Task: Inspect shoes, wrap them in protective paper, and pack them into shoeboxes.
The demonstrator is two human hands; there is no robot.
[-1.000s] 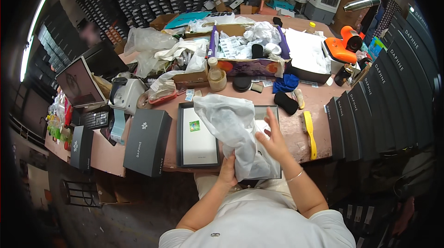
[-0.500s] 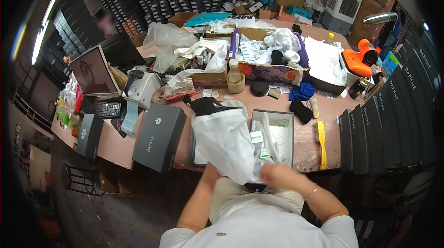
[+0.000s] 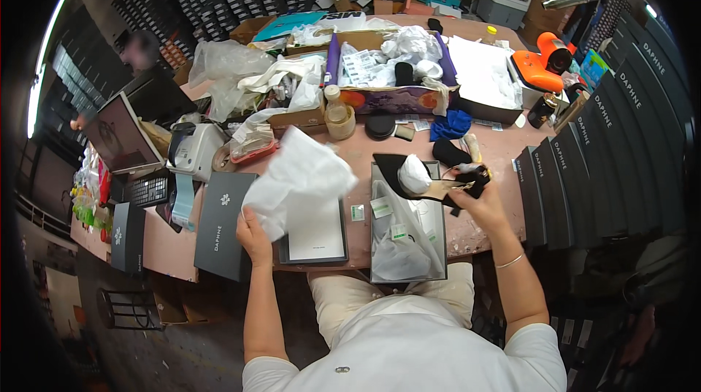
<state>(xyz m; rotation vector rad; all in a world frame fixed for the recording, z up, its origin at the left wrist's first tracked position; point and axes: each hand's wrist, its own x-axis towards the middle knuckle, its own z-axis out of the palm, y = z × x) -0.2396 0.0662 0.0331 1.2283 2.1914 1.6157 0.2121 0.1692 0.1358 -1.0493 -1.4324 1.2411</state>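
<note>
My left hand (image 3: pixel 254 237) grips the lower left edge of a limp white shoe bag (image 3: pixel 303 180), which it holds up over the table. In my right hand (image 3: pixel 483 206) is a black pointed shoe (image 3: pixel 398 173) with a ball of white stuffing (image 3: pixel 414 174) in it, gripped near the heel end. The shoe is above the far part of an open grey shoebox (image 3: pixel 374 249). Inside that box are translucent white wrapping (image 3: pixel 404 260) and small green-and-white packets (image 3: pixel 381 206). Beside it, partly under the bag, lies a box lid (image 3: pixel 343 246) with its white inside up.
Closed dark shoeboxes (image 3: pixel 226 224) stand at the left, near a label printer (image 3: pixel 196 149) and monitor (image 3: pixel 128 132). Tall stacks of shoeboxes (image 3: pixel 606 165) rise at the right. Behind are a carton (image 3: pixel 394 98) of paper, a glue bottle (image 3: pixel 338 114) and an orange device (image 3: pixel 537 70).
The black shoe, whose end stuck out of the white bag, is now out of it and in my right hand. My left hand has moved left with the bag.
</note>
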